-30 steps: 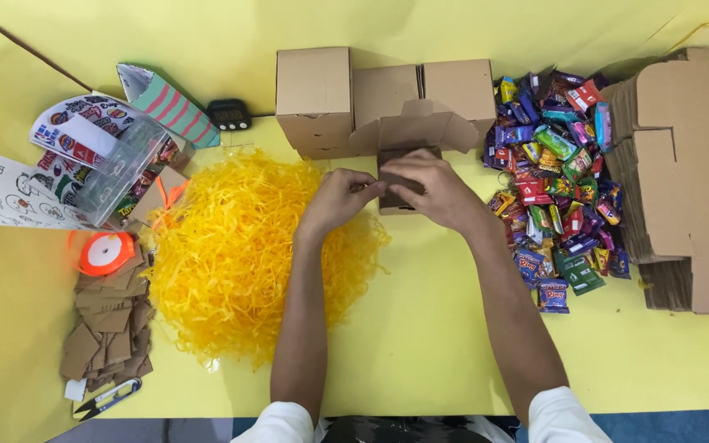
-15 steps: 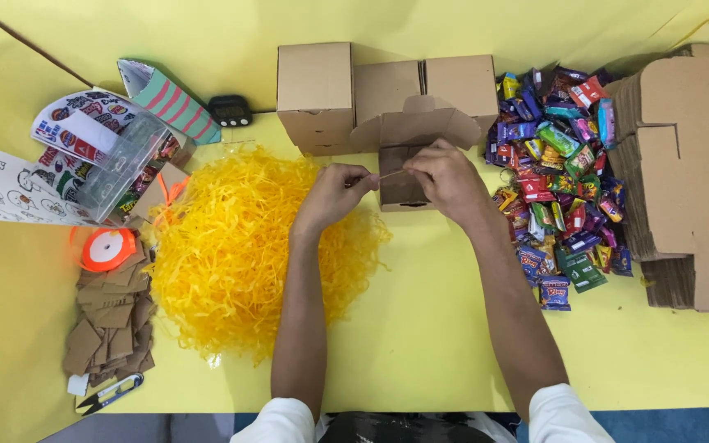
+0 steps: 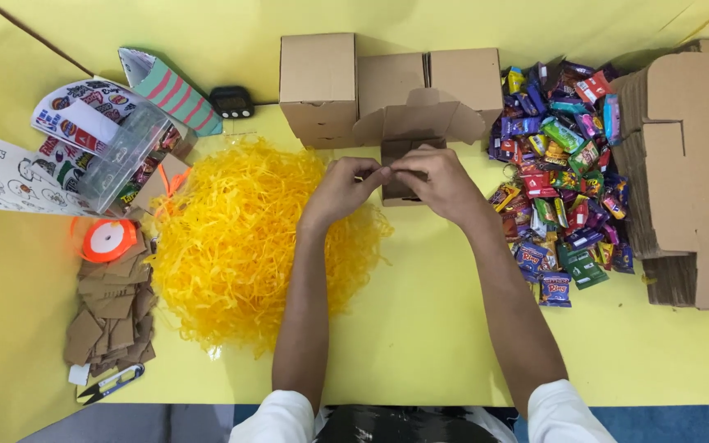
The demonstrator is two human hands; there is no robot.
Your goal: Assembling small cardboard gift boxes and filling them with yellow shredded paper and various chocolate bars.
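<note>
Nearest to me, my forearms are reaching out over the yellow surface (image 3: 420, 328) toward its far middle. My left hand (image 3: 342, 190) and right hand (image 3: 436, 182) are meeting fingertip to fingertip, pinching something small between them in front of the open cardboard box (image 3: 410, 139); I cannot tell what it is, perhaps a strand of the filler or a tab of the flap. Both grips are clenched on it. The box is sitting just beyond my right hand, flaps spread, and I cannot see anything inside it, so I judge the packing to be only starting.

To my left, the heap of yellow shredded paper (image 3: 240, 238) is lying just beside my left arm. At the near left edge, the kraft tags (image 3: 108, 312), snips (image 3: 112, 384) and orange ribbon spool (image 3: 108, 240) are resting untouched. Toward the right edge, the pile of wrapped sweets (image 3: 564, 172) is waiting. Beyond the open box, assembled boxes (image 3: 317, 82) are standing closed at the far edge.
</note>
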